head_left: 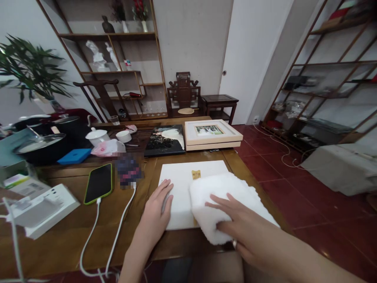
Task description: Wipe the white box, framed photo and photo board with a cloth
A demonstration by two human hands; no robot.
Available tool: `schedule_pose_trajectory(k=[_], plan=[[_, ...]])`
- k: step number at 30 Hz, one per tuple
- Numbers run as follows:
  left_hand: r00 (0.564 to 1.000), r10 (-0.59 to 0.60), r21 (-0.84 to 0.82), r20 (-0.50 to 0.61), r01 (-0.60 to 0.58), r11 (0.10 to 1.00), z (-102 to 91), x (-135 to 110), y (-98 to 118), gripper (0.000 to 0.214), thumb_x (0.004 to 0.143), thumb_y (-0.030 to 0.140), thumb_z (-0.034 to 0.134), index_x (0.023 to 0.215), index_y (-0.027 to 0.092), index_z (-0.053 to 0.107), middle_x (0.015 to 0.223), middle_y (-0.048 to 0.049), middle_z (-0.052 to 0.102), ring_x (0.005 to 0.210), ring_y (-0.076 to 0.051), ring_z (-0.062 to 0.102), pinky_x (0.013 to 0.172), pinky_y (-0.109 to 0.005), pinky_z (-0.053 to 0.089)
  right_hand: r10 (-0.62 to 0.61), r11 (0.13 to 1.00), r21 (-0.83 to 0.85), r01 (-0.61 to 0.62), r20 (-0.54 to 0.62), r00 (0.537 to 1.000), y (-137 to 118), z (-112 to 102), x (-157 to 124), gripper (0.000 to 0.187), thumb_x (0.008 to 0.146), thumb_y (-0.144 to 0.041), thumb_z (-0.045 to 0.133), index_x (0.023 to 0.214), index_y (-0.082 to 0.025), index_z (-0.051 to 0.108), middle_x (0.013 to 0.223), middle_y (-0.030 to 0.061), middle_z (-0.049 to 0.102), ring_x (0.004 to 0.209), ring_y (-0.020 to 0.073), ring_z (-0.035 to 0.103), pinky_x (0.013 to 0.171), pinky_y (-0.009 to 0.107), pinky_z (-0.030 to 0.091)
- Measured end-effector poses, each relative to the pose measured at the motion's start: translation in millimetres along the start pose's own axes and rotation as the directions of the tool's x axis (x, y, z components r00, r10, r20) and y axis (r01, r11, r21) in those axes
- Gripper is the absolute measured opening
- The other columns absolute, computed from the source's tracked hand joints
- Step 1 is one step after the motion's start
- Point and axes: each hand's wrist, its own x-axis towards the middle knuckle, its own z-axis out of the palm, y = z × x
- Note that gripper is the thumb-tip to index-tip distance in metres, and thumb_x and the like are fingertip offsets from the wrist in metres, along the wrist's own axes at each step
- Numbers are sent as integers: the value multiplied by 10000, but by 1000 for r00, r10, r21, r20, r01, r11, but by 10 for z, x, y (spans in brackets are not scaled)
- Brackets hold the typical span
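A flat white board (178, 177) lies on the wooden table in front of me. My left hand (157, 206) rests at its left edge, fingers stretched out along the border and the thumb slightly apart. Over the board's right part lies a fluffy white towel (235, 188), which hangs past the board's right side. My right hand (232, 220) presses down on the towel and grips its near part, fingers partly bent. A small yellow cat-shaped piece (196, 174) shows on the board just above the towel; the rest of it is covered.
Behind the board lie a framed picture (212, 139) and a dark painted panel (166, 139). To the left are a charging phone (99, 182), white cables (120, 224), a power strip (48, 210), a blue box (74, 156) and a black pan (41, 149).
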Motion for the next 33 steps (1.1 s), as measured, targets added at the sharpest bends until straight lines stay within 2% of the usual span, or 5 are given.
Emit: schedule_pose_trajectory(k=[13,19,24,27,33], plan=[[1000,26,22,5,-26,999,10,1,-36,335,877,251,432,1113,101,616,1249,-167,595,1187,-240,539,1001,-428,440,118,989,-67,-133,-194,974,823,-63,758,558,708,-4,365,1228,-138,518,1373,156,446,1345,271,259,1072,550,200],[1000,-3,0,11,3,1000,1,-2,-21,338,875,257,434,1114,105,619,1255,-163,592,1191,-239,536,1014,-422,427,243,963,-112,-246,-43,969,304,-41,542,516,699,30,372,1176,-66,543,1348,235,447,1350,354,206,1045,575,248],[999,-28,-27,26,28,999,-12,-4,6,362,884,273,422,1126,82,613,1275,-180,571,1208,-258,518,1029,-456,398,183,982,-69,-174,170,968,-134,-41,147,550,658,17,429,1167,-140,569,1425,164,381,1354,351,197,1049,594,241],[999,-27,-34,33,28,999,-16,-2,11,362,885,274,425,1126,80,613,1272,-181,573,1207,-257,518,1033,-449,395,178,984,-20,-177,136,974,-65,-43,85,563,663,26,401,1170,-158,563,1445,138,357,1369,298,173,1077,551,222],[1000,-20,-30,22,21,999,-2,-8,-4,352,886,268,429,1139,98,605,1285,-167,566,1221,-247,505,1041,-436,388,228,972,-56,-227,-1,974,306,-48,361,469,678,34,379,1091,-82,570,1364,241,424,1372,293,164,1084,513,205]])
